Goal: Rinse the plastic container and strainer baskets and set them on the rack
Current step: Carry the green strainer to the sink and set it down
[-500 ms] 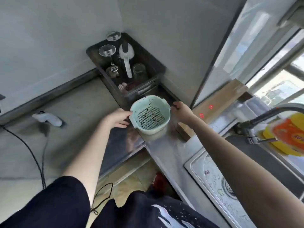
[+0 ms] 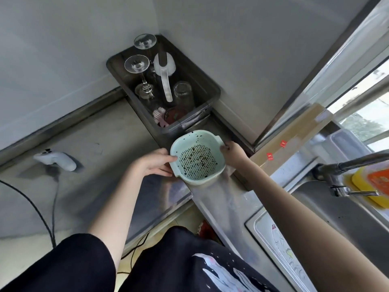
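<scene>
I hold the pale green strainer basket [image 2: 197, 158] between both hands: left hand [image 2: 154, 165] clasps its near rim, right hand [image 2: 232, 153] pinches the far handle, above the worktop [image 2: 221, 199] corner.

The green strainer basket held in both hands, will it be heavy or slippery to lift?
Probably light: the strainer basket looks like thin plastic with a perforated bottom. Likely stiff, keeping its shape between left hand and right hand. Dark specks inside may shake loose.
</scene>
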The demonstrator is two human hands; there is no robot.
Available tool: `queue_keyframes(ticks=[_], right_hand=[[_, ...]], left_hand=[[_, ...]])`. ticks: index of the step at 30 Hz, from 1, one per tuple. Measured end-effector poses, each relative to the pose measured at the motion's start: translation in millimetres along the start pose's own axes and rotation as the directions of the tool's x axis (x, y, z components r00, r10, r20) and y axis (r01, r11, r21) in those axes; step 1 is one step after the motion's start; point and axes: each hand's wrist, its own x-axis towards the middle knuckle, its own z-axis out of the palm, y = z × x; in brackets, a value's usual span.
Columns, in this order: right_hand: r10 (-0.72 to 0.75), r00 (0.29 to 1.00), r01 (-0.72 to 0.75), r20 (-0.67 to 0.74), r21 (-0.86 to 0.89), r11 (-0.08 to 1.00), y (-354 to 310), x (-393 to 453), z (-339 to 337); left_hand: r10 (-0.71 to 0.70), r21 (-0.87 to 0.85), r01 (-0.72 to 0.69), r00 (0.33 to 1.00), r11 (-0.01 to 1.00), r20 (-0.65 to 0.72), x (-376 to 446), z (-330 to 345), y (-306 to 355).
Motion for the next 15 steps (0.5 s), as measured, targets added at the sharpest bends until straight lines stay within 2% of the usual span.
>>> queue_keyframes(ticks=[3, 8, 11, 13, 15], right_hand=[[-0.003, 1.0, 0.003, -0.008, 0.038, 0.999, 3.8, -15.4, -7.4], [-0.079, 0.993, 0.086, -0.088, 0.081, 0.993, 13.1, -44.3, -32.8], [-0.036, 0.995, 0.06, -0.097, 0.248, 0.967, 23.9, -71.0, -54.0], [-0.007, 0.996, 0.043, -0.089, 0.405, 0.914, 36.3, -93.4, -69.5], [-0.001, 0.994, 0.057, -0.112, 0.49, 0.87, 54.3, -117.5, -84.4]], left_hand=[[0.032, 0.064, -0.033, 0.999, 0.997, 0.019, -8.8, 1.9, 5.2], [0.083, 0.188, -0.076, 0.996, 0.979, -0.029, -32.1, 20.3, 27.5], [0.128, 0.196, -0.124, 0.992, 0.973, -0.01, -49.8, 35.1, 44.4], [0.174, 0.187, -0.169, 0.985, 0.968, -0.01, -61.5, 49.2, 55.1], [0.22, 0.176, -0.22, 0.975, 0.96, 0.019, -71.3, 70.8, 64.3]])
